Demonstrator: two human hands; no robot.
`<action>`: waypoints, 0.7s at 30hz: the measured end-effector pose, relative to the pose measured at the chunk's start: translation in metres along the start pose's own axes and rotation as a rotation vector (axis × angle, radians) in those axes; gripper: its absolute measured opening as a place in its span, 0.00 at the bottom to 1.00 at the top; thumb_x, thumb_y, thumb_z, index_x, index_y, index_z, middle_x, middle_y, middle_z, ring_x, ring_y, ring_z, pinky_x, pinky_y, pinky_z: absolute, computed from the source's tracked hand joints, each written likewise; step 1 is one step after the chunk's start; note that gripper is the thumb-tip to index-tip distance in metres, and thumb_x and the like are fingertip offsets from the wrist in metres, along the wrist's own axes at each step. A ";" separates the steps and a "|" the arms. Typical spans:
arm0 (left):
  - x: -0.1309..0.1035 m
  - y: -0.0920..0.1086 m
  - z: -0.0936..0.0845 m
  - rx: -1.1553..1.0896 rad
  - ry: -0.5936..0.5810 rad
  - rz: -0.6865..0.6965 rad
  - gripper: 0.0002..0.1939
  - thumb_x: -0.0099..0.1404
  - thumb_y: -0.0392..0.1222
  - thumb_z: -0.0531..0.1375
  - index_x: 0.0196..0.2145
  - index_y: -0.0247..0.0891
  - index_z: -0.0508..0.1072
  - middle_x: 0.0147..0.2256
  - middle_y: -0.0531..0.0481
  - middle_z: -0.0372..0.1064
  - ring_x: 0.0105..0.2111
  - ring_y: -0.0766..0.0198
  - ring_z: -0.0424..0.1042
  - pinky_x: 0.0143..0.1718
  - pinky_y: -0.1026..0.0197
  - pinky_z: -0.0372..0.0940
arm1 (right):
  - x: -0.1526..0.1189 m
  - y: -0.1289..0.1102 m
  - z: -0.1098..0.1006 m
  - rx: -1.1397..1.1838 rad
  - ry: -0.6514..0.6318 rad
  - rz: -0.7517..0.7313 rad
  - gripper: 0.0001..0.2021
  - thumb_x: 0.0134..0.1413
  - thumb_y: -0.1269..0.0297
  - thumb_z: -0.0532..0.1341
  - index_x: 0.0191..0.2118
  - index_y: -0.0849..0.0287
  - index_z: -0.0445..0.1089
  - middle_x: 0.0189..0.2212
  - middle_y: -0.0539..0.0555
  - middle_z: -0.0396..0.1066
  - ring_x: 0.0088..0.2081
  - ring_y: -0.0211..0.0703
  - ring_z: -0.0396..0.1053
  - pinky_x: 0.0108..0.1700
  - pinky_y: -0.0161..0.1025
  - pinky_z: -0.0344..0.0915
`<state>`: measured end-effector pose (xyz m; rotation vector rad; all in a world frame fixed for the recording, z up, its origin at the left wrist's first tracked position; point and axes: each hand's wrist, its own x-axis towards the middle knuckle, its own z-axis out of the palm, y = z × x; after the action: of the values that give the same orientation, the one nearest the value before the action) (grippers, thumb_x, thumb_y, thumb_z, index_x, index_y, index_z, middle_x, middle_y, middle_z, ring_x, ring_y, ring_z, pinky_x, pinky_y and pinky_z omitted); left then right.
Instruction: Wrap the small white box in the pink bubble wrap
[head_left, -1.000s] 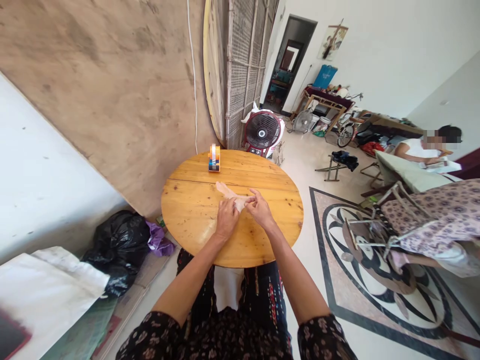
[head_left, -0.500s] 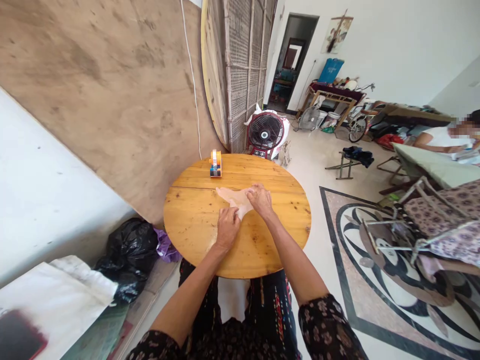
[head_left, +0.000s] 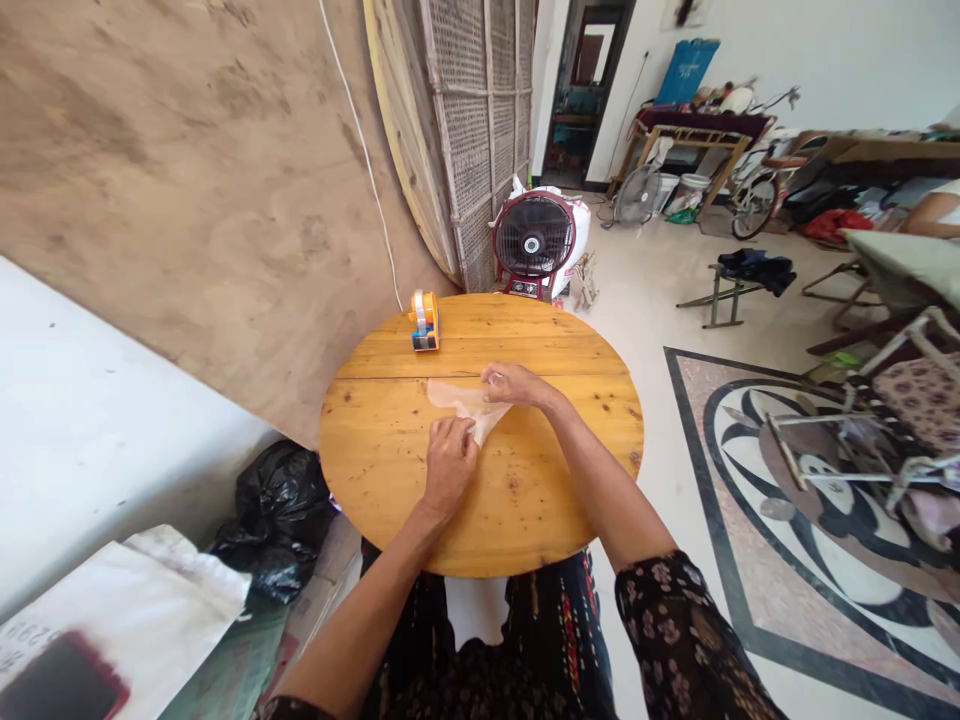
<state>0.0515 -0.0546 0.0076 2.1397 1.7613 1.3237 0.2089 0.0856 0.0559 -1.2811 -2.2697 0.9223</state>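
A round wooden table (head_left: 525,510) stands right in front of the person, and both hands are at work over its middle. On the table's central part lies a thin, see-through, pale pinkish sheet (head_left: 466,405), creased and partly folded, with one smooth flap spread flat toward the table's left side. The left hand (head_left: 451,455) is on the near side of the table's centre, its fingers bent inward and closed on the crumpled near end of the sheet. The right hand (head_left: 514,385) is a little farther across the table and to the right, its fingers curled over the sheet's right part; whether it grips or only presses there, I cannot tell. The two hands are apart, with the creased middle of the sheet between them

Near the table's far left edge stands an orange and blue tape dispenser (head_left: 425,325), well apart from both hands. Just beyond the table's far edge is a fan (head_left: 532,245) with a dark red rim. A black plastic bag (head_left: 281,510) sits on the floor left of the table, and a folding stool (head_left: 726,294) bearing dark cloth (head_left: 757,268) stands well to the table's right
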 end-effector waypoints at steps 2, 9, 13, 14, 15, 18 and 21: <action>0.001 0.001 -0.001 -0.002 -0.003 0.000 0.12 0.60 0.26 0.53 0.39 0.39 0.69 0.38 0.46 0.70 0.41 0.56 0.66 0.45 0.54 0.63 | 0.008 0.001 0.000 0.036 0.021 -0.007 0.09 0.41 0.62 0.65 0.30 0.59 0.71 0.25 0.45 0.66 0.28 0.35 0.61 0.30 0.31 0.54; 0.002 -0.001 -0.003 -0.014 -0.017 -0.023 0.13 0.60 0.27 0.54 0.41 0.39 0.68 0.38 0.46 0.69 0.41 0.56 0.65 0.44 0.53 0.64 | 0.020 0.025 0.012 0.238 0.172 0.085 0.10 0.44 0.57 0.60 0.25 0.59 0.66 0.20 0.46 0.63 0.25 0.35 0.61 0.28 0.31 0.55; 0.003 -0.002 -0.005 -0.020 -0.042 -0.020 0.12 0.60 0.28 0.54 0.40 0.39 0.69 0.37 0.47 0.69 0.41 0.57 0.66 0.44 0.53 0.65 | 0.020 0.042 0.023 0.340 0.204 0.174 0.10 0.44 0.57 0.57 0.25 0.59 0.64 0.20 0.47 0.65 0.23 0.35 0.63 0.25 0.32 0.59; 0.004 -0.002 -0.005 -0.025 -0.046 -0.023 0.12 0.60 0.28 0.54 0.39 0.40 0.69 0.37 0.47 0.69 0.41 0.57 0.66 0.45 0.54 0.65 | 0.020 0.045 0.024 0.353 0.211 0.195 0.10 0.44 0.57 0.57 0.24 0.59 0.64 0.19 0.47 0.65 0.22 0.35 0.63 0.25 0.32 0.59; 0.004 -0.002 -0.005 -0.031 -0.048 -0.031 0.12 0.60 0.27 0.54 0.38 0.40 0.70 0.37 0.47 0.69 0.42 0.57 0.67 0.46 0.54 0.65 | 0.019 0.048 0.025 0.361 0.215 0.214 0.10 0.43 0.57 0.58 0.24 0.59 0.64 0.19 0.47 0.65 0.22 0.35 0.63 0.25 0.32 0.59; 0.006 -0.002 -0.006 -0.061 -0.053 -0.061 0.10 0.60 0.28 0.55 0.35 0.39 0.71 0.45 0.44 0.66 0.46 0.58 0.68 0.49 0.54 0.66 | 0.018 0.052 0.024 0.352 0.224 0.259 0.08 0.40 0.60 0.59 0.23 0.59 0.63 0.18 0.46 0.64 0.21 0.35 0.61 0.24 0.31 0.57; 0.011 -0.004 -0.009 -0.061 -0.119 -0.079 0.09 0.58 0.28 0.56 0.33 0.38 0.72 0.54 0.41 0.59 0.48 0.57 0.69 0.51 0.53 0.66 | 0.015 0.053 0.021 0.304 0.240 0.286 0.06 0.39 0.62 0.59 0.21 0.59 0.64 0.17 0.46 0.63 0.21 0.34 0.60 0.23 0.31 0.54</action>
<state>0.0427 -0.0476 0.0173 2.0494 1.7175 1.1890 0.2213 0.1112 0.0038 -1.5050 -1.7174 1.0941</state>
